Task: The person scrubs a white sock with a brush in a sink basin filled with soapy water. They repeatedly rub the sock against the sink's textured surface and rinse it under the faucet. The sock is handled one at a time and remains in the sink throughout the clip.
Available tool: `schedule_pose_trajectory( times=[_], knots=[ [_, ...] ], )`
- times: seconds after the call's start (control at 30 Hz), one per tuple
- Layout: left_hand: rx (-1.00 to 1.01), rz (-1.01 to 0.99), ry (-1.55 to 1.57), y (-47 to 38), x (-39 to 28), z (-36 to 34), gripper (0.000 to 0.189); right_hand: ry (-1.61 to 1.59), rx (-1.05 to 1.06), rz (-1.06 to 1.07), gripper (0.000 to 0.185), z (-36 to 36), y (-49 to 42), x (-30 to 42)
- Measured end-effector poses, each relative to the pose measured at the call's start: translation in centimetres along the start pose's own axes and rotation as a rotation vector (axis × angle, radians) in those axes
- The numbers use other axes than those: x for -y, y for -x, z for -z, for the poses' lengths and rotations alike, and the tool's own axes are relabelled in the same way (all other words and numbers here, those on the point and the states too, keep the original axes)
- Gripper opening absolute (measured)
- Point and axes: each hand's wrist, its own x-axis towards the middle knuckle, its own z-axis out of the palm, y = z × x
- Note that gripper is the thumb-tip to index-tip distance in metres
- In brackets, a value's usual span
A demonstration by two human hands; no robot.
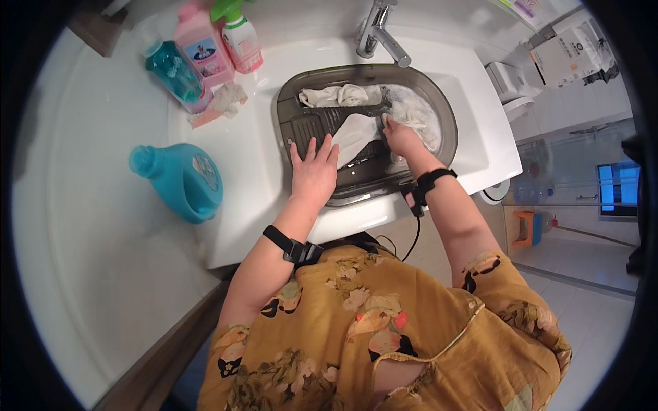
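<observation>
A dark translucent plastic washbasin (450,118) with a built-in ribbed washboard (307,128) sits in a white sink. Stretched slantwise across the ribs is a wet white sock (355,134). My left hand (314,172) lies palm down at its lower left end, fingers spread and not closed around it. My right hand (402,137) has its fingers pinched together at the sock's other end; the fingertips are partly hidden. Another rolled white sock (339,96) rests in the basin's upper trough. White fabric (414,115) lies in suds to the right, partly behind my right hand.
A chrome faucet (383,33) overhangs the basin's back rim. On the left stand a blue detergent jug (180,180), a teal bottle (175,72), a pink bottle (203,46), a spray bottle (241,43) and a crumpled cloth (223,103). A black cable (415,239) hangs by my right wrist strap.
</observation>
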Motion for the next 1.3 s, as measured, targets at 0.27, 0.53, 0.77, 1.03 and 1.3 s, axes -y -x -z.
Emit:
schedule_pose_trajectory(
  times=[0.27, 0.53, 0.77, 1.03, 1.3],
  knots=[
    [0.012, 0.006, 0.022, -0.2, 0.1, 0.0, 0.055, -0.102, 0.158, 0.332, 0.051, 0.0, 1.9, 1.5],
    [0.039, 0.014, 0.044, -0.4, 0.2, 0.2, 0.055, -0.067, -0.111, 0.224, 0.047, 0.0, -0.4, 2.0],
    [0.034, -0.001, 0.040, -0.1, 0.2, 0.2, 0.057, -0.095, -0.060, 0.148, 0.050, 0.2, -1.9, 2.0],
    [-0.135, 0.078, 0.312, 0.0, 1.7, 0.6, 0.036, -0.912, 0.303, 0.071, 0.060, 2.3, -0.4, 2.4],
    [-0.232, 0.041, 0.866, -2.3, 2.2, 3.1, 0.011, -0.969, 0.231, 0.568, 0.052, 3.8, 3.2, 6.6]
  ],
)
